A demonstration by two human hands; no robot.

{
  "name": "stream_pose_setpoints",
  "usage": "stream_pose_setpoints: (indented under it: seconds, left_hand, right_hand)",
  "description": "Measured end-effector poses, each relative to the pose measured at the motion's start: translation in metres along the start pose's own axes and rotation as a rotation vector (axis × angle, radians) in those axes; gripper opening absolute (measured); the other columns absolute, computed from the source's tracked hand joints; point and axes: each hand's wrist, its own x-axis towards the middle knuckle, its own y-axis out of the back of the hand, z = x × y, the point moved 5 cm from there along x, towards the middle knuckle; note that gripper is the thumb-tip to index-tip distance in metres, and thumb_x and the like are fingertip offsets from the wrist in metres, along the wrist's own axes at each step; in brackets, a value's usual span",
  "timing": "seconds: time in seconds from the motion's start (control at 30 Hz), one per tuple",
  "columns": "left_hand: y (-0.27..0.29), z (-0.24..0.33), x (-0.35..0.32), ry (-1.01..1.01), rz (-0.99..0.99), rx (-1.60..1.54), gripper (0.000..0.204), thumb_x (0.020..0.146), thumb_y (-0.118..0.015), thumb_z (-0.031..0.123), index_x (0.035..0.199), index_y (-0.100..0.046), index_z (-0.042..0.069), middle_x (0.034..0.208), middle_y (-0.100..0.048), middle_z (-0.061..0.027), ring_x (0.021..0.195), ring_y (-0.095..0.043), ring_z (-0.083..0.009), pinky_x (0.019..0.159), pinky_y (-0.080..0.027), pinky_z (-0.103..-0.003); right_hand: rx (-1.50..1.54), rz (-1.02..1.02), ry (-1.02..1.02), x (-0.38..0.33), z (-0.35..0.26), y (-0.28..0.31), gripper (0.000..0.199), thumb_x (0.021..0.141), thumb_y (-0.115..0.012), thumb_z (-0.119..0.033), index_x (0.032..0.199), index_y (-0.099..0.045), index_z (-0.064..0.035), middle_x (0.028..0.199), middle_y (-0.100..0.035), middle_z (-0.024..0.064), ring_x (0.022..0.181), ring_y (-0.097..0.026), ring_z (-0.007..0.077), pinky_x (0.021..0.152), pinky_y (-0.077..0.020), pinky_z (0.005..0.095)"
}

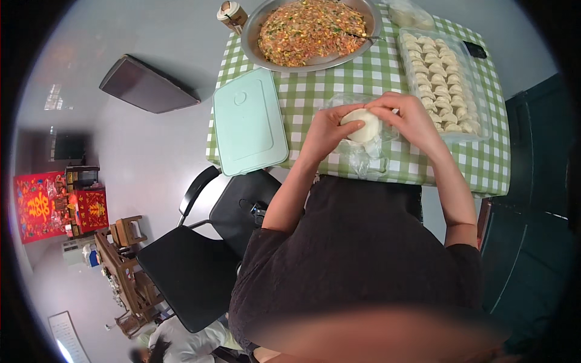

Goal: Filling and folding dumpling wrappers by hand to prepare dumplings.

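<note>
My left hand [325,132] grips a round white dumpling wrapper [365,130], its thumb lying across the face. At the wrapper's upper edge, the fingers of my right hand [409,116] are pinched together, meeting the left fingertips. Whether this is one wrapper or several stacked cannot be told. Beneath both hands a crumpled clear plastic bag [362,162] lies on the green checked tablecloth [299,91]. Right of my right hand stands a clear plastic tray [485,130] with rows of folded dumplings [437,75].
A large metal bowl [249,45] of chopped filling [308,30], with a utensil in it, stands at the far side. To the left lies a pale green lid [250,124]. A paper cup [232,15] is beside the bowl. Black chairs [193,272] stand left of me; another person [193,340] is lower left.
</note>
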Motion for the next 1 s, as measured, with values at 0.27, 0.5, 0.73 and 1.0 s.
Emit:
stream_pose_setpoints:
  seconds: [0.27,0.5,0.73,1.0]
  left_hand:
    - [-0.005,-0.015,0.002,0.023,0.038,-0.001,0.034,0.093,-0.075,0.012,0.122,-0.070,-0.006,0.103,-0.075,-0.0068,0.089,-0.068,-0.0103,0.077,-0.057,-0.027]
    - [-0.012,-0.016,-0.002,0.056,-0.010,-0.004,0.036,0.096,-0.073,0.018,0.125,-0.069,-0.002,0.104,-0.074,-0.0054,0.090,-0.069,-0.0107,0.075,-0.057,-0.026]
    - [-0.010,-0.025,0.002,0.072,0.004,-0.081,0.037,0.102,-0.064,0.022,0.131,-0.066,-0.001,0.110,-0.074,-0.0060,0.094,-0.070,-0.0117,0.082,-0.058,-0.029]
    - [0.015,-0.031,0.012,0.032,0.083,-0.168,0.033,0.105,-0.059,0.020,0.131,-0.067,0.002,0.111,-0.073,-0.0044,0.097,-0.070,-0.0112,0.080,-0.058,-0.029]
  right_hand:
    - [0.103,0.142,-0.106,-0.013,0.025,-0.019,0.016,0.095,-0.072,-0.016,0.100,-0.069,-0.0011,0.087,-0.069,0.0019,0.075,-0.059,0.0082,0.065,-0.0485,0.0268]
    - [-0.013,0.280,-0.017,-0.021,0.013,-0.018,0.014,0.088,-0.075,-0.013,0.090,-0.068,-0.0014,0.079,-0.066,0.0104,0.069,-0.064,0.0238,0.063,-0.0487,0.0353]
    - [-0.213,0.321,0.173,-0.018,0.009,-0.018,0.013,0.088,-0.074,-0.014,0.092,-0.070,-0.0028,0.083,-0.067,0.0119,0.072,-0.066,0.0297,0.064,-0.0501,0.0397]
    - [-0.300,0.349,-0.007,0.038,0.025,0.035,0.030,0.093,-0.073,-0.020,0.117,-0.069,-0.0041,0.088,-0.071,0.0095,0.074,-0.069,0.0261,0.066,-0.0535,0.0357]
